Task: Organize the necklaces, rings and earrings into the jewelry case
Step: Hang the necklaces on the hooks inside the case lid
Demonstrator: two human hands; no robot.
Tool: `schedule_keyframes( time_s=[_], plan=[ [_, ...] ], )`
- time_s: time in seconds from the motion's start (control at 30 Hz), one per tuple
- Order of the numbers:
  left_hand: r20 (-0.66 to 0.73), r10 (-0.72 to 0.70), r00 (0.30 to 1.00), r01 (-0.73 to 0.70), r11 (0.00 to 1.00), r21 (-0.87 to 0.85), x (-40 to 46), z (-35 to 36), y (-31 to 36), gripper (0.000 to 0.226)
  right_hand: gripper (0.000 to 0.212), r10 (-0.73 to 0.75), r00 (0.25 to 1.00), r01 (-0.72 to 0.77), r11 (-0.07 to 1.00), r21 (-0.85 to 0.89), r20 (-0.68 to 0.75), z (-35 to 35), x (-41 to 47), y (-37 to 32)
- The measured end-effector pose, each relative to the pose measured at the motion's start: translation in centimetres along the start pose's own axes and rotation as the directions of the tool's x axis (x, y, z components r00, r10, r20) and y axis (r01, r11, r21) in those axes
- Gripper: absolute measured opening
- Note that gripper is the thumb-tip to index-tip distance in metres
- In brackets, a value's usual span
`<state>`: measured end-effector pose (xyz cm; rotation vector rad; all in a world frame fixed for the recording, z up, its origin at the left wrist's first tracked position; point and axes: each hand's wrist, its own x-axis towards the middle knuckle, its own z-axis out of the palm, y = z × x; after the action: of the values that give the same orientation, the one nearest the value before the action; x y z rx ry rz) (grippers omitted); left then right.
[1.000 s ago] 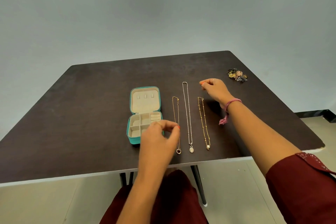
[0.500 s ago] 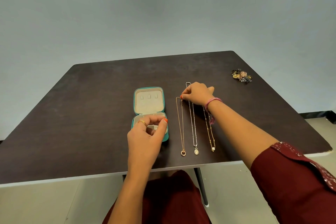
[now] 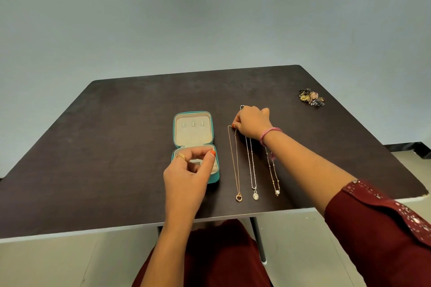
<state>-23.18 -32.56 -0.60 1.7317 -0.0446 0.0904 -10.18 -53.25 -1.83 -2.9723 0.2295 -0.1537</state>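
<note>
A: Nearest you, what is your left hand (image 3: pixel 186 176) doing?

B: It hangs over the near half of the teal jewelry case (image 3: pixel 195 147), fingers curled and thumb and fingertips drawn close. I cannot tell whether they hold anything or touch the case. You wear a ring on one finger.

A: And the necklaces?

B: Three lie straight side by side at 3 o'clock from the case, pendants toward you: the rose-gold necklace (image 3: pixel 234 161) with a ring pendant closest to the case, the silver necklace (image 3: pixel 251 165) with an oval pendant in the middle, the beaded gold necklace (image 3: pixel 273 173) with a pearl outermost.

A: My right hand (image 3: pixel 253 123)?

B: It sits at the far ends of the chains, fingers curled, fingertips pinching the top of the rose-gold necklace. Your wrist crosses the other two.

A: Further out?

B: The case lid lies open flat at 12 o'clock from its base. A small heap of earrings and rings (image 3: pixel 311 97) sits at 2 o'clock, well apart, near the table (image 3: pixel 116 147) edge
</note>
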Motion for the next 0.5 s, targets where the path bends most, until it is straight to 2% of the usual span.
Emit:
schedule_keyframes(
  time_s=[0.1, 0.17, 0.33, 0.43, 0.5],
  plan=[
    [-0.039, 0.029, 0.999, -0.029, 1.000, -0.006, -0.2, -0.2, 0.3, 0.005, 0.025, -0.030, 0.999, 0.032, 0.997, -0.071, 0.029, 0.4, -0.3, -0.3],
    [-0.059, 0.056, 0.997, -0.057, 0.998, -0.019, -0.3, -0.4, 0.6, 0.004, 0.027, -0.040, 0.998, 0.042, 0.998, -0.040, 0.055, 0.4, -0.7, -0.3],
    [-0.111, 0.112, 0.988, -0.120, 0.990, -0.073, -0.6, -1.4, 1.2, 0.005, 0.025, -0.087, 0.991, 0.051, 0.951, 0.304, 0.106, -1.6, -2.6, -0.6],
    [-0.158, 0.130, 0.979, -0.151, 0.981, -0.123, -0.6, -1.9, 1.8, 0.008, 0.020, -0.162, 0.986, 0.118, 0.869, 0.480, 0.051, -3.7, -4.2, -0.8],
    [-0.173, 0.149, 0.974, -0.176, 0.973, -0.148, -0.3, -2.2, 2.5, 0.008, 0.017, -0.204, 0.979, 0.166, 0.839, 0.518, 0.015, -5.5, -5.5, -1.0]
  ],
)
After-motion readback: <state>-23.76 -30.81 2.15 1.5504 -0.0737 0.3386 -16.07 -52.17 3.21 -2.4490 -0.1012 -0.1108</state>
